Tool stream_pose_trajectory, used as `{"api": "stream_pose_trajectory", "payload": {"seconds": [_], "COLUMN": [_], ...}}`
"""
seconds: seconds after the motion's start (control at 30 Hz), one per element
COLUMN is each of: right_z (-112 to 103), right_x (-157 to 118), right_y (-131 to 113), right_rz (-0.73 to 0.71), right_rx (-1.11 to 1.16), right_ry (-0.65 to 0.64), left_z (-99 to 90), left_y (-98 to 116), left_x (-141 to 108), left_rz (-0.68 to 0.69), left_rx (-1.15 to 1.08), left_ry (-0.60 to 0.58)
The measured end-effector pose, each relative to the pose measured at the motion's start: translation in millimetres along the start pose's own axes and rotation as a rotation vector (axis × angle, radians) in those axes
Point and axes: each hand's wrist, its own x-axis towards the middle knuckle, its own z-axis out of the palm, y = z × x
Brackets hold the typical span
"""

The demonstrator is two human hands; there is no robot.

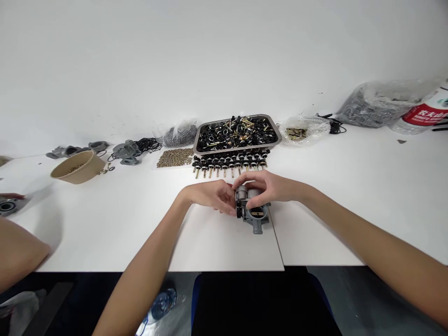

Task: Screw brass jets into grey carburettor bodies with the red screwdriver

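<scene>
A grey cast-metal throttle body point(257, 226) rests on the white table in front of me, its round bore facing up with a brass-coloured plate across it. My right hand point(268, 185) arches over it from the right, thumb and fingers closed around its upper part. On its other side, my left hand point(219, 195) has curled fingers, with the thumb tip against the black fitting point(239, 210). A bit of red shows behind the left fingers; what they hold is mostly hidden. Just beyond my hands stand rows of black-topped pins point(231, 163) with brass-coloured stems.
Behind the rows lies a metal tray point(199, 150) of black and brass parts. Small brass pieces point(175, 157), a beige bowl point(94, 164) and grey castings point(126, 151) are leftward. Plastic bags point(317, 128) and a red-labelled bottle point(425, 114) stand right. Another person's arm point(21, 249) enters left.
</scene>
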Motion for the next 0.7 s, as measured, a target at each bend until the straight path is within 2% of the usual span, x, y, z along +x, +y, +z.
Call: {"api": "stream_pose_trajectory", "payload": {"seconds": [0.7], "right_z": [1.8], "right_x": [0.2], "right_y": [-2.3], "right_rz": [-0.001], "right_rx": [0.008], "right_ry": [0.005], "left_z": [1.1], "left_y": [1.1], "left_x": [-1.0], "left_rz": [0.015], "left_rx": [0.023], "left_ry": [0.006]}}
